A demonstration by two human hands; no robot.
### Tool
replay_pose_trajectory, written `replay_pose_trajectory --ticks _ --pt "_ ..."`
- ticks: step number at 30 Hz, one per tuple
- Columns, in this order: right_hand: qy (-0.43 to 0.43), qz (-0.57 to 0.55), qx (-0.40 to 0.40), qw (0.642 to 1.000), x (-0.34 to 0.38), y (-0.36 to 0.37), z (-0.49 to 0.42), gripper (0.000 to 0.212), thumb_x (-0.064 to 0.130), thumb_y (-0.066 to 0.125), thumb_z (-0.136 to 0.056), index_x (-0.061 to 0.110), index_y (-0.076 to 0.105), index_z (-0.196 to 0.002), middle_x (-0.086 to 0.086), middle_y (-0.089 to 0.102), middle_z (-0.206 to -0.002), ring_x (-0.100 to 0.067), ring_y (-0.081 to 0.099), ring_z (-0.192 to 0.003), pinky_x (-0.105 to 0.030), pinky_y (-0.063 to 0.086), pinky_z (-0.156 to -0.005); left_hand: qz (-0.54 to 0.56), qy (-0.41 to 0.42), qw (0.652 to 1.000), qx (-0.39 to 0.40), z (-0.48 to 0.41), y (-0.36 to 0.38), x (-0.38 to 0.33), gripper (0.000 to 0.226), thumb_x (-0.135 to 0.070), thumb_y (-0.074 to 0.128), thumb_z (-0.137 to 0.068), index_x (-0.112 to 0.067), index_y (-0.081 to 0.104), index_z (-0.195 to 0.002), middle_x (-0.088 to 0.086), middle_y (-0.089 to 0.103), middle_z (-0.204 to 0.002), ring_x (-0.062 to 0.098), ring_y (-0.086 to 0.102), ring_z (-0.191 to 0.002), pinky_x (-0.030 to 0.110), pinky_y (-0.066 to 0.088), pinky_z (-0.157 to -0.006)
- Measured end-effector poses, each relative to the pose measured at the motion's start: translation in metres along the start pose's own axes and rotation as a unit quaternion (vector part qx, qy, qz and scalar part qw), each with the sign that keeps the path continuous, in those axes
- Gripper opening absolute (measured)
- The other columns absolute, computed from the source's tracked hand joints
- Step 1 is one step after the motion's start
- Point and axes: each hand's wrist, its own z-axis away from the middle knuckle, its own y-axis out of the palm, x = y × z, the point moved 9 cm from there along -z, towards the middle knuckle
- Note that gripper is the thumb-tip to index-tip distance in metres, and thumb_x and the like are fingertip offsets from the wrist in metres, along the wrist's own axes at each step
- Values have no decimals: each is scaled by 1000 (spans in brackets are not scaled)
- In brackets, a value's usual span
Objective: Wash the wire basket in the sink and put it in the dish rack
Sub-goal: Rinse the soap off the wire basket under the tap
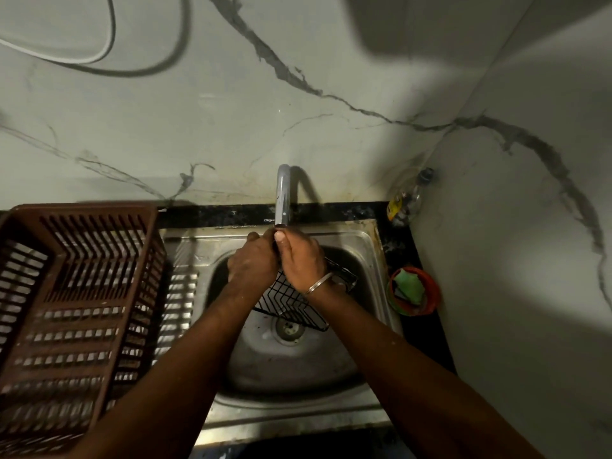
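Observation:
A black wire basket [291, 306] is held tilted over the steel sink [361, 246], just below the spout of the grey tap [282, 197]. My left hand [253, 260] and my right hand [303, 256] are side by side at the basket's upper edge, fingers curled round its top rim. Much of the basket's upper part is hidden behind the two hands. A metal bangle sits on my right wrist. The brown plastic dish rack [76, 303] stands to the left of the sink on the draining board.
An orange bowl [414, 291] with a green scrub pad stands on the black counter right of the sink. A clear bottle [409, 197] leans in the back right corner. The sink drain [290, 327] lies under the basket. Marble-patterned walls close in behind and on the right.

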Motion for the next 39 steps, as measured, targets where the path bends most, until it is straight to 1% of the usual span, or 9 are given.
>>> replay_pose_trajectory --ticks 5,10,15,18,21,25,33,36,39 --pt "59 -8 -28 998 -9 -6 -2 45 43 33 -110 20 65 -90 0 65 -77 -16 63 -70 -43 57 -66 -6 4 1000 -27 -2 -4 6 49 -34 53 -107 -38 42 -155 12 59 -129 38 67 -110 51 55 -89" --pt "-37 12 -4 999 1 -2 3 27 17 54 -105 14 67 -128 -10 73 -112 -25 70 -99 -41 59 -84 25 1 999 -48 -6 -7 22 47 -30 53 -107 -40 47 -152 12 60 -130 37 67 -109 50 57 -90" --pt "-126 92 10 988 18 3 5 38 8 62 -98 13 62 -136 -13 73 -111 -28 72 -94 -37 61 -75 64 19 996 -51 -5 -5 29 40 -25 51 -106 -34 52 -145 13 64 -119 34 66 -103 50 58 -86" --pt "-90 107 26 990 8 11 1 41 6 57 -99 14 60 -139 -12 70 -120 -30 69 -106 -45 60 -86 58 4 997 -56 -2 -1 34 40 -19 52 -105 -31 52 -144 14 64 -120 35 67 -103 48 57 -85" --pt "-147 91 30 985 19 14 2 46 -3 57 -94 11 59 -137 -14 68 -127 -28 66 -114 -38 57 -96 67 9 996 -61 0 1 36 42 -16 54 -104 -29 52 -143 15 63 -120 37 67 -100 48 58 -83" --pt "-92 150 37 984 -1 10 -7 42 9 60 -98 21 59 -137 -6 72 -114 -25 70 -99 -40 61 -81 81 -8 994 -71 -3 -3 46 42 -15 55 -102 -30 54 -140 14 64 -123 36 67 -105 50 57 -88" --pt "-120 137 22 983 1 10 -6 43 1 66 -93 13 62 -134 -12 69 -126 -28 68 -113 -39 59 -94 94 -15 993 -74 -7 -13 55 47 -13 58 -101 -34 50 -143 11 69 -125 30 68 -102 51 61 -87" --pt "-163 131 53 976 7 12 -3 48 1 63 -95 16 56 -139 -11 70 -121 -25 69 -106 -35 59 -87 103 -17 992 -74 -7 -13 58 46 -15 56 -102 -34 51 -144 11 70 -126 29 69 -101 50 62 -86" --pt "-106 173 47 978 -12 7 -4 42 12 58 -100 22 54 -141 -6 70 -117 -23 70 -100 -33 59 -78 111 -30 991 -70 -5 -12 65 46 -11 57 -103 -32 53 -144 10 70 -125 27 69 -99 48 61 -85"
